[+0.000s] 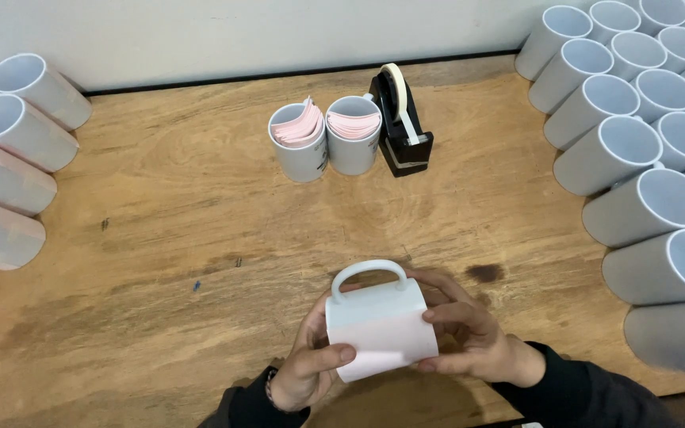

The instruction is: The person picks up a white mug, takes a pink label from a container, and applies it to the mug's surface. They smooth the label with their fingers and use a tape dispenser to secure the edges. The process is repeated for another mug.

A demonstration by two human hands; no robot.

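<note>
**Hidden and cut off**

Your left hand [307,368] and right hand [469,337] cover the sides of the white ceramic mug wrapped in pale pink paper [380,329]. Frame edges crop the stacked grey-white mugs [644,150] at right.

A white ceramic mug [378,317] with a smooth, softly glossy glaze is wrapped in matt pale pink paper [386,349]. The wooden table [184,238] is bare plywood, grainy, dull and stained. Grey mugs [636,158] look smooth and matt. The black tape dispenser [402,131] looks like glossy plastic.
</note>
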